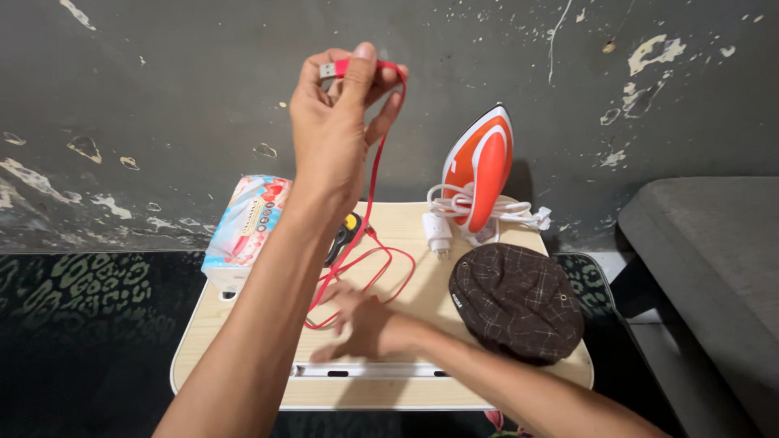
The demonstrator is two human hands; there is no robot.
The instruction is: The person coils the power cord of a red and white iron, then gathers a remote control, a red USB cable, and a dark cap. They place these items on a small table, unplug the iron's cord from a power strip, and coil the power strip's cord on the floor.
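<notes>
My left hand [331, 134] is raised in front of the wall and pinches the plug end of a red cable [381, 174] between thumb and fingers. The cable hangs down from it and lies in loose loops on a small light-wood table [243, 324]. My right hand [361, 324] rests flat on the tabletop with fingers spread, its fingertips on or just beside the cable's lowest loop. A black and yellow object [347, 229] lies behind my left forearm, mostly hidden.
A patterned tissue pack [243, 223] sits at the table's left. An orange and white iron [480, 166] stands upright at the back with its white cord and plug [438, 231]. A brown plaid cap [515, 300] lies right. A grey cushion [714, 268] is beside the table.
</notes>
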